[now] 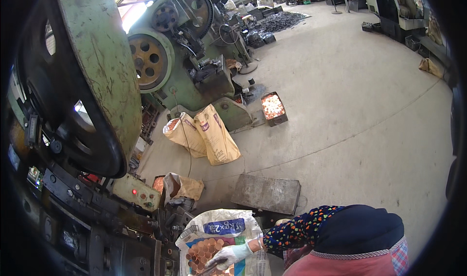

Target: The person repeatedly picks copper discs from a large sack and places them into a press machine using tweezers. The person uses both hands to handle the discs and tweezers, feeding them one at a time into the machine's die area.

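Observation:
A printed woven sack [219, 217] lies spread open at the bottom centre, with many round copper-coloured discs [199, 252] on it. Over these discs is my right hand [232, 255], in a white glove, at the end of a dark sleeve with coloured spots. Its fingers are closed around a thin dark rod-like tool [210, 269], whose tip runs off toward the lower edge. What kind of tool it is I cannot make out. My left hand is outside the picture.
A large green press [104, 62] rises on the left, with a control box [136, 192] bearing a red light. Beyond stand two tan paper sacks [216, 137], a metal bin of shiny pieces [273, 108] and another press [199, 37]. A grey metal box [266, 193] sits nearby.

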A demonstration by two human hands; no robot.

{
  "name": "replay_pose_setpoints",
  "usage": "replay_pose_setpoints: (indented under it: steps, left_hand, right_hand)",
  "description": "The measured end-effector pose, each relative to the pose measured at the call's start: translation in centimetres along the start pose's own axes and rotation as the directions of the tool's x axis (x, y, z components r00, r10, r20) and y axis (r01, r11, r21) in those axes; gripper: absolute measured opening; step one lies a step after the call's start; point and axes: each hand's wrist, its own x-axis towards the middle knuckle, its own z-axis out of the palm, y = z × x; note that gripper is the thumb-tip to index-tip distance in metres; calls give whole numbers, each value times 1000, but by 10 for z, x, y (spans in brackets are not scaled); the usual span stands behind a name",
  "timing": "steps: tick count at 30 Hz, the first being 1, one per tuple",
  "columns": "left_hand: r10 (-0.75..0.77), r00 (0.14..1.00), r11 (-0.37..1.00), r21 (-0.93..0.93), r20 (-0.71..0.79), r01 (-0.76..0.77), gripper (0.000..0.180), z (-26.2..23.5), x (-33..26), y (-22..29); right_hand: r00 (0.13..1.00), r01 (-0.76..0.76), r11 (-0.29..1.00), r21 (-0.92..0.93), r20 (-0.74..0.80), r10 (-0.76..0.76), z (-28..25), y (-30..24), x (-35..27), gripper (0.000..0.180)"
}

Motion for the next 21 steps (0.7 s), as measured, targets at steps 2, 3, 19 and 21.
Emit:
replay_pose_setpoints:
  steps: [2, 3, 19, 21]
  left_hand:
    - [-10, 1000, 1000, 4, -19, 10, 37, 0, 2, -10]
    - [-18, 999, 1000, 12, -30, 18, 38, -2, 0, -17]
    - [-321, 784, 941, -89, -531, 326, 17, -86, -229, -43]
    - [-463, 776, 886, -193, -428, 422, 15, -94, -235, -28]
  right_hand:
    - [970, -153, 952, -265, 146, 196, -8, -3, -5, 43]
    - [997, 35, 967, -251, 71, -17, -5, -6, -5, 42]
    - [991, -113, 820, -561, -10, 130, -25, -50, 39, 36]
    - [985, -102, 703, -704, 29, 171, -27, -43, 67, 34]
